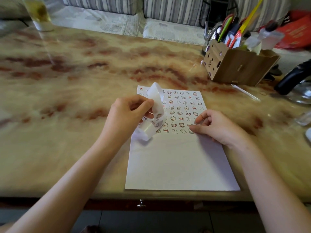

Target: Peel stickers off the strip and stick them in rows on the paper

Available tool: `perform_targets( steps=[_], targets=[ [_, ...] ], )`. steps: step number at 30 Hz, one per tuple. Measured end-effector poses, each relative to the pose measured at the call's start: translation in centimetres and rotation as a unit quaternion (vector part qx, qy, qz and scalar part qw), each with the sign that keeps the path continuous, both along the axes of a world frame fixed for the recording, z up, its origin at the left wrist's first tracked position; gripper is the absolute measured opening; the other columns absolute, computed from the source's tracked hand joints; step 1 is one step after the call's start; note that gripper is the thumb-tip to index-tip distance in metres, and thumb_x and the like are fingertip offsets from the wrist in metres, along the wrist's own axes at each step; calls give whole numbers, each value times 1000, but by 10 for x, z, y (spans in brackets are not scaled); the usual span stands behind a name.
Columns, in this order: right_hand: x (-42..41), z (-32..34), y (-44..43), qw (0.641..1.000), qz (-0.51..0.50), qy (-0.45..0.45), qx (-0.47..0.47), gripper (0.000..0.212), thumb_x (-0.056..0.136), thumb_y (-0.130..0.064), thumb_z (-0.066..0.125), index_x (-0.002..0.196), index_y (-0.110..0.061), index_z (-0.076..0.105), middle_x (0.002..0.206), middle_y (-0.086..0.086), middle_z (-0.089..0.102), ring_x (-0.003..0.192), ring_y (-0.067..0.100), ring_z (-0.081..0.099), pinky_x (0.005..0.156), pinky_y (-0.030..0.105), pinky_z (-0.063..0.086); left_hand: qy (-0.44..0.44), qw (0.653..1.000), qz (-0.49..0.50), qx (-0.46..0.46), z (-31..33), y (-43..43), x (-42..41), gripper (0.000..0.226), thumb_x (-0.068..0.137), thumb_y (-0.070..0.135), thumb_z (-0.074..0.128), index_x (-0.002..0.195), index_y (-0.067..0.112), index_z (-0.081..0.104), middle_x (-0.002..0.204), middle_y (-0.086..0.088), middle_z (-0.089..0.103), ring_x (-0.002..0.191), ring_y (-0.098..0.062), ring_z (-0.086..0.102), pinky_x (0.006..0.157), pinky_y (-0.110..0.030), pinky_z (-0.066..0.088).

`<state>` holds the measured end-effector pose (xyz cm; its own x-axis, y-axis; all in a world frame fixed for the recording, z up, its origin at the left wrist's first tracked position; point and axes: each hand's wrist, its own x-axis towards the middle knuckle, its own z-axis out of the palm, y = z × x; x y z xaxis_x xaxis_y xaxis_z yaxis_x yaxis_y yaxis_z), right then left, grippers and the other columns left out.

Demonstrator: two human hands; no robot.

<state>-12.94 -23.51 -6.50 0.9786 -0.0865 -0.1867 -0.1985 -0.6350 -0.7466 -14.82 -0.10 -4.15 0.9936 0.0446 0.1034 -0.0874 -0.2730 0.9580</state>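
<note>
Though looped, strip (155,105) pinched in left hand (127,115).

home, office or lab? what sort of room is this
Most likely a home living room. A marble-patterned table with a drawer knob stands in front of striped sofa cushions, and a wooden organiser crammed with pens and household odds and ends sits on the table.

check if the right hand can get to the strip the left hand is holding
Probably yes: the strip curls from the left hand, and only flat stickered paper lies between it and the right hand.
</note>
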Motion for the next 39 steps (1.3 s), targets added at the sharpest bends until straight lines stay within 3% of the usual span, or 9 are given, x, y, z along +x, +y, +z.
perform_targets(
  steps=[4, 10, 13, 17, 22, 27, 33, 39],
  targets=[
    [-3, 5, 3, 999, -3, -40, 31, 13, 83, -19, 72, 82, -18, 60, 70, 3, 59, 49, 9, 47, 54, 27, 38, -14, 1000, 3, -24, 2, 1, 0, 18, 93, 18, 56, 84, 14, 71, 71, 6, 73, 66, -5, 69, 55, -12, 46],
    [-20, 30, 44, 955, 50, -273, 101, 6, 86, -19, 69, 81, -19, 66, 79, -7, 70, 71, 5, 58, 63, 16, 43, -30, 999, 5, -43, 4, -1, 1, 18, 94, 16, 54, 87, 8, 69, 71, 3, 72, 63, -6, 69, 52, -14, 45],
    [-26, 30, 59, 948, 84, -277, 132, 6, 82, -15, 73, 84, -17, 67, 82, -8, 70, 75, 4, 61, 71, 18, 47, -35, 998, -1, -43, 3, -2, 1, 18, 95, 15, 55, 88, 7, 69, 69, 4, 72, 62, -6, 68, 51, -14, 45],
    [-28, 25, 70, 943, 106, -276, 151, 12, 79, -9, 75, 83, -18, 67, 75, -11, 68, 69, 2, 60, 66, 14, 45, -41, 998, -3, -36, 2, -2, 1, 18, 95, 16, 55, 90, 8, 70, 72, 0, 73, 63, -7, 68, 52, -14, 44],
    [-28, 23, 74, 941, 94, -287, 151, 13, 80, -7, 74, 84, -18, 69, 76, -9, 70, 69, 3, 61, 67, 24, 50, -38, 999, -12, -33, 2, -2, 0, 22, 96, 20, 53, 87, 12, 71, 72, 0, 74, 67, -8, 70, 55, -16, 47],
    [-25, 22, 74, 940, 68, -297, 154, 11, 81, -10, 74, 84, -20, 71, 77, -11, 70, 69, 1, 63, 68, 20, 51, -21, 998, -44, -37, 3, -3, -2, 26, 95, 24, 54, 78, 14, 71, 72, 2, 74, 69, -7, 70, 58, -14, 48],
    [-25, 21, 72, 936, 80, -313, 139, 8, 81, -8, 73, 86, -14, 72, 78, -9, 70, 70, 1, 63, 70, 17, 50, -17, 998, -51, -16, -1, -4, -1, 16, 90, 21, 62, 84, 10, 72, 75, 0, 74, 73, -8, 70, 62, -14, 48],
    [-24, 18, 71, 929, 100, -342, 98, 6, 82, -6, 72, 86, -11, 71, 78, -5, 69, 72, 4, 62, 72, 16, 49, -20, 999, -41, -27, -1, -5, -2, 16, 90, 18, 62, 86, 8, 73, 73, 1, 74, 65, -1, 67, 58, -9, 45]
  ],
)
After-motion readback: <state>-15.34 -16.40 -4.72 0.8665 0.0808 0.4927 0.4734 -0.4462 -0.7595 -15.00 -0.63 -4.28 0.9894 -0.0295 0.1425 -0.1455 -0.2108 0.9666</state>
